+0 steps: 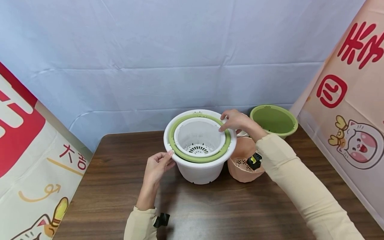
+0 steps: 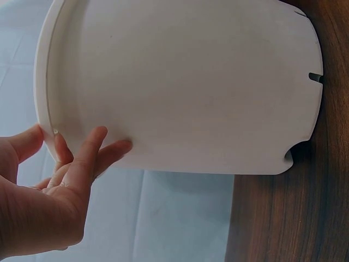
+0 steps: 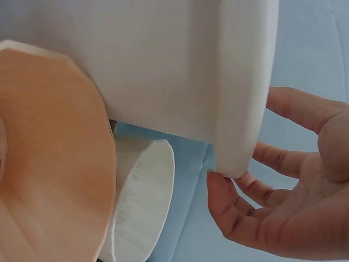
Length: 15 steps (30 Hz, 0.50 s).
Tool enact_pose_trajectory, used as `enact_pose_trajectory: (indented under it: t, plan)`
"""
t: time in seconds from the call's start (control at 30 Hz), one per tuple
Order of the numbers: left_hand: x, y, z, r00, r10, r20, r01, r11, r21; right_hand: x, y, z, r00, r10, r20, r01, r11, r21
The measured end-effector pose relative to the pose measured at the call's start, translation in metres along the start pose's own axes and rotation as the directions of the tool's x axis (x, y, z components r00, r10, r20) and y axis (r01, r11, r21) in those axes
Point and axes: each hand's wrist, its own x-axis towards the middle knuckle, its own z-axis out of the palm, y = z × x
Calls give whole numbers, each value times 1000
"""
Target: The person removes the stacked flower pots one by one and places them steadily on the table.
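A large white flowerpot [image 1: 199,174] stands upright on the table, with a green-rimmed pot [image 1: 200,159] and a smaller white pot [image 1: 196,130] nested inside. My left hand [image 1: 156,166] pinches the large pot's rim at its front left, thumb on top and a finger beneath, as the left wrist view shows. On the right side, my right hand [image 1: 235,120] reaches over the rims. In the right wrist view its fingers curl round the large white rim, while the thumb goes out of sight behind it. The smaller pot has a slotted bottom.
Just right of the nested pots is a peach faceted pot [image 1: 241,150] with a perforated base. A small white pot [image 3: 144,202] lies behind it, and a green pot [image 1: 273,120] stands at the back right. Wood-grain table [image 1: 114,186]; cloth backdrop [image 1: 144,90] behind.
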Motion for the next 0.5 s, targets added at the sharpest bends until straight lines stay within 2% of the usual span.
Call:
enact_pose_trajectory:
  t: [0.5]
  plan:
    - [1,-2,-1,1000,1,-5,0,1000,3,6,-5,3,1000,11,-10,-12,989,-147]
